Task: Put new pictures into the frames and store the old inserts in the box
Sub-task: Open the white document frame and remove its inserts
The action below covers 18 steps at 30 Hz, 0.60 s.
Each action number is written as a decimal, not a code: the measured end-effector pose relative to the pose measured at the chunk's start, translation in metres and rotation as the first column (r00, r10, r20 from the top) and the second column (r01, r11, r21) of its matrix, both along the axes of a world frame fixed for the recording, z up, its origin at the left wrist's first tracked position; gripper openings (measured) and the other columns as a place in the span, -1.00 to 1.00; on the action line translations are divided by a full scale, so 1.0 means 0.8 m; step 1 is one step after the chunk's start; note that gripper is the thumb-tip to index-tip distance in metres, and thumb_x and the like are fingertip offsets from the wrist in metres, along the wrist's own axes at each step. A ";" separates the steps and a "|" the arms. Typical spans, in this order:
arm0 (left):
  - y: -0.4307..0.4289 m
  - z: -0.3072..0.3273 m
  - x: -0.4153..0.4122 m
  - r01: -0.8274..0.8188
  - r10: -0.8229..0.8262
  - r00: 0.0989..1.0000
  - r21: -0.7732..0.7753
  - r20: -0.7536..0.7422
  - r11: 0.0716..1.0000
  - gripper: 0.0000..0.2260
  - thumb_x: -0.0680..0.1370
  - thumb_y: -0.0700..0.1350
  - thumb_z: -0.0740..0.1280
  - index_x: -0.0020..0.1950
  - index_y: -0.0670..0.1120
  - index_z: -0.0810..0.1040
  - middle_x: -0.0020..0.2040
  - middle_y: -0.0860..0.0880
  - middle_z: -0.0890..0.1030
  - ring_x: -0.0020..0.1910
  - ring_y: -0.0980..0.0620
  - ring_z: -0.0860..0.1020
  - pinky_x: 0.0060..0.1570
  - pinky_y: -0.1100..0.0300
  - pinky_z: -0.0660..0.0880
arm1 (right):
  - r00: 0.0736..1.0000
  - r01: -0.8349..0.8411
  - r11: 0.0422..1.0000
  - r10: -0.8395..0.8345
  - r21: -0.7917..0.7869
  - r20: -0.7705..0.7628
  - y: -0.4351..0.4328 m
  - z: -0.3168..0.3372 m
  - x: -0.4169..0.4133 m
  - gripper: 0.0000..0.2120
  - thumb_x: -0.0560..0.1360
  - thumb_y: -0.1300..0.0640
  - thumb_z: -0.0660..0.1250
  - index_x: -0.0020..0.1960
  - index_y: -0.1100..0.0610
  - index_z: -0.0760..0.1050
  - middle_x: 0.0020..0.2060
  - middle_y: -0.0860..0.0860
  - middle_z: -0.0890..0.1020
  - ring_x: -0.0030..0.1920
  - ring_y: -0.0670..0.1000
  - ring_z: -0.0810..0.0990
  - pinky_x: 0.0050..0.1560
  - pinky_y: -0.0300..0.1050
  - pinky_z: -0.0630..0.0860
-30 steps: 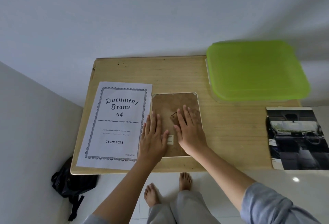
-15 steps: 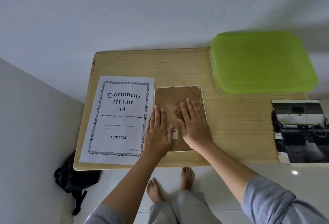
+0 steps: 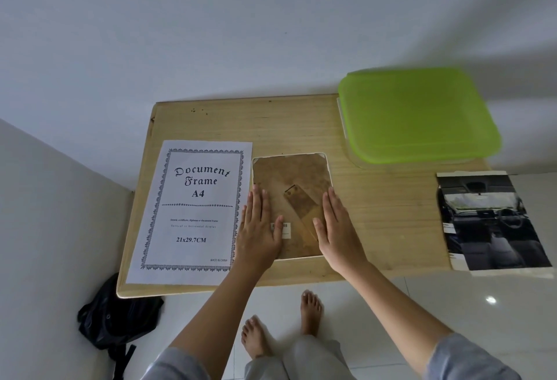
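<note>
A small picture frame lies face down on the wooden table, brown backing up, with its easel stand flat along the middle. My left hand rests flat on the frame's left edge, fingers together. My right hand lies flat on the frame's right edge. Neither hand grips anything. A white "Document Frame A4" insert sheet lies left of the frame. A box with a green lid sits at the back right, lid on. A dark car-interior photo lies at the table's right end.
The table stands against a white wall. A black bag lies on the floor under its left corner. My bare feet stand on the white tiles by the table's front edge.
My right hand slid from the middle of the frame's back to its right edge, uncovering the easel stand. My left hand stayed at the left edge. The camera shifted slightly.
</note>
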<state>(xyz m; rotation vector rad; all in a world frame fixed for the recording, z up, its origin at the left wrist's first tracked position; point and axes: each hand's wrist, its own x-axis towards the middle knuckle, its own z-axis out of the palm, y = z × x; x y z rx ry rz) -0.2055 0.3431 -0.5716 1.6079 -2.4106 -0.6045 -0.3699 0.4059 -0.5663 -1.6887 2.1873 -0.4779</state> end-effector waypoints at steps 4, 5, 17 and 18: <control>0.000 -0.001 0.001 0.001 -0.001 1.000 -0.003 -0.005 1.000 -0.38 0.52 0.21 -0.21 0.48 -0.08 -0.21 0.49 0.00 -0.24 0.49 0.07 -0.22 0.42 0.23 -0.27 | 0.999 0.006 1.000 -0.006 0.013 -0.044 0.000 0.001 0.000 -0.36 0.54 -0.13 -0.18 0.49 0.23 0.04 0.51 0.11 0.05 0.50 0.02 0.03 0.48 -0.07 0.05; 0.001 -0.001 0.001 0.001 -0.001 1.000 -0.004 -0.005 1.000 -0.39 0.52 0.20 -0.20 0.48 -0.08 -0.21 0.49 0.00 -0.24 0.49 0.06 -0.21 0.43 0.22 -0.26 | 0.998 0.012 1.000 -0.011 0.017 -0.068 0.000 0.000 -0.001 -0.37 0.55 -0.12 -0.17 0.49 0.23 0.07 0.50 0.12 0.08 0.49 0.06 0.09 0.47 -0.09 0.07; -0.002 -0.005 0.001 0.007 -0.007 1.000 -0.005 0.004 1.000 -0.38 0.52 0.20 -0.19 0.49 -0.10 -0.18 0.50 -0.03 -0.20 0.50 0.03 -0.17 0.43 0.19 -0.21 | 0.997 0.000 0.999 0.004 0.043 -0.080 -0.003 0.011 -0.007 -0.40 0.55 -0.12 -0.06 0.44 0.24 0.21 0.46 0.14 0.21 0.42 0.13 0.29 0.35 -0.04 0.29; -0.001 -0.004 0.001 0.006 -0.006 1.000 -0.005 0.013 1.000 -0.37 0.52 0.21 -0.19 0.49 -0.10 -0.17 0.49 -0.03 -0.20 0.50 0.02 -0.16 0.43 0.19 -0.22 | 0.998 0.003 0.999 -0.001 0.033 -0.064 -0.003 0.012 -0.006 -0.40 0.55 -0.11 -0.05 0.44 0.25 0.21 0.47 0.15 0.20 0.43 0.13 0.27 0.37 -0.05 0.28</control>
